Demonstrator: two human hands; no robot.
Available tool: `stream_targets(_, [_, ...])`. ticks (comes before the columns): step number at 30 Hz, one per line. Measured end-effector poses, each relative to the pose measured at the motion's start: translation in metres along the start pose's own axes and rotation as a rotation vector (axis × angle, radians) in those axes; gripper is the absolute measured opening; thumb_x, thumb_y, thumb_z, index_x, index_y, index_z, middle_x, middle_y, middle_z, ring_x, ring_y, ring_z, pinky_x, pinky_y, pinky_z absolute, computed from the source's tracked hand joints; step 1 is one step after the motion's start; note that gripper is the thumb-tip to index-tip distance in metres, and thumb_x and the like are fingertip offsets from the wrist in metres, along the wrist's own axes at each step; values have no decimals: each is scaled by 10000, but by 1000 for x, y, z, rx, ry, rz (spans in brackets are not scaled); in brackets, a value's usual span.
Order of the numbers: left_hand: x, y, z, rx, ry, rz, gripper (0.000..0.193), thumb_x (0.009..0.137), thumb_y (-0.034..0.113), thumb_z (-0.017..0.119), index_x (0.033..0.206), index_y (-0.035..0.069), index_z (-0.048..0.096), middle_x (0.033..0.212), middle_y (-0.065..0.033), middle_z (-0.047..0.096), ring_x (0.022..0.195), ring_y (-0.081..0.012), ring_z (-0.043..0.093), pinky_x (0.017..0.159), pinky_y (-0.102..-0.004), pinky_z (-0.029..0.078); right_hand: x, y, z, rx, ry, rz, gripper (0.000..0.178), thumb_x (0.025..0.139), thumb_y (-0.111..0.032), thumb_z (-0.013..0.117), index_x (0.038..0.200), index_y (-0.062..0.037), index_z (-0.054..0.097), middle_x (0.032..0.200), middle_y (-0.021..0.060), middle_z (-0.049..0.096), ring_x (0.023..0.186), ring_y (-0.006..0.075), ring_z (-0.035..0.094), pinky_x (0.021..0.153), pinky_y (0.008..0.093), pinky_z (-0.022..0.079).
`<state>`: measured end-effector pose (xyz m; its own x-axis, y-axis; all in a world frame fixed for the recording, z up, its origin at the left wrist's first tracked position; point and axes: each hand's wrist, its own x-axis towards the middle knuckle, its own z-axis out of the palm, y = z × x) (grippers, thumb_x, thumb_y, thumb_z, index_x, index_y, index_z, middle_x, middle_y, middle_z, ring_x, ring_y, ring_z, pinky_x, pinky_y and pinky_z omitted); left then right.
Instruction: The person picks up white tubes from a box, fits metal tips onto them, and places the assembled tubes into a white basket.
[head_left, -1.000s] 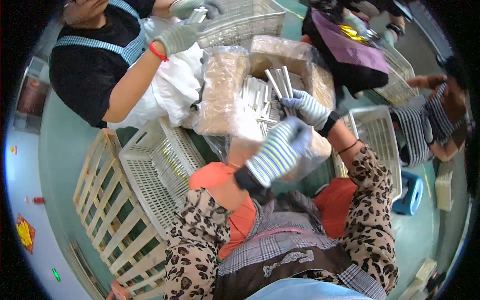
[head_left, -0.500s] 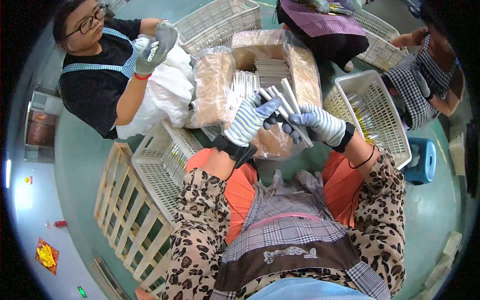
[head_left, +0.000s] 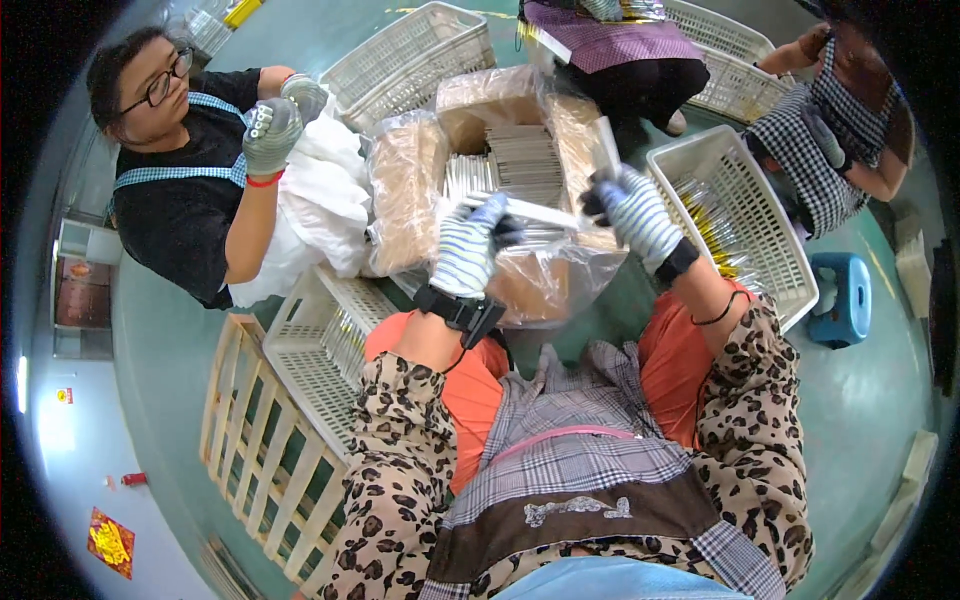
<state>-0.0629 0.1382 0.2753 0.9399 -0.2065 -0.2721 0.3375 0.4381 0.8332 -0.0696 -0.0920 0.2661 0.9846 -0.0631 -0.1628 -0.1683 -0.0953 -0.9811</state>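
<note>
Head view: the slim white tubes [head_left: 540, 213], bunched between both hands half a second ago, are now split at centre frame, so each hand has its own share. The left hand [head_left: 468, 250], in a striped knit glove, is closed around one nearly level; the right hand [head_left: 638, 213] pinches another upright (blurred; I cannot count them). Hands partly cover the plastic-wrapped brown cardboard box [head_left: 407, 185] behind, holding grey-white rows [head_left: 525, 160]. A white perforated plastic crate [head_left: 772, 225] stands right.

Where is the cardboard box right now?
In the head view, the cardboard box stands just above the picture's centre, partly hidden by the left hand, with a white crate to its right.
</note>
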Motion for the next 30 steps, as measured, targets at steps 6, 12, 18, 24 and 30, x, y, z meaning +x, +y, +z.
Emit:
stream_targets(6, [-10,18,33,1008,84,1375,207,760,54,674,956,32,611,845,-91,609,724,-208,600,627,-303,489,-13,-24,12,868,-299,522,237,878,-166,536,1039,7,517,937,150,629,773,257,644,696,336,558])
stream_targets(12, [-12,7,38,1248,-247,1552,342,637,66,657,973,25,614,859,-101,577,771,-253,592,647,-356,497,-28,-20,38,974,-416,395,257,854,-217,569,1042,-43,557,919,99,642,811,206,624,779,345,512])
stream_targets(18, [-16,4,39,1399,-232,1501,339,629,104,615,963,45,619,889,-87,586,862,-259,584,810,-408,467,-18,-8,40,1080,-402,416,218,857,-189,556,999,-24,557,885,106,639,780,220,628,769,352,518])
stream_targets(24, [-14,-10,35,1529,-275,1372,480,559,168,660,1014,28,598,970,-108,557,961,-288,536,876,-434,423,-8,-2,40,1011,-296,491,139,870,-178,532,877,-44,564,689,73,624,560,202,595,552,325,515])
stream_targets(30, [-22,-4,41,1248,-345,1010,408,726,198,668,1075,36,530,1010,-119,573,961,-267,552,904,-378,410,0,3,27,840,-148,347,256,916,-172,459,1040,34,546,866,150,639,729,242,622,661,352,521])
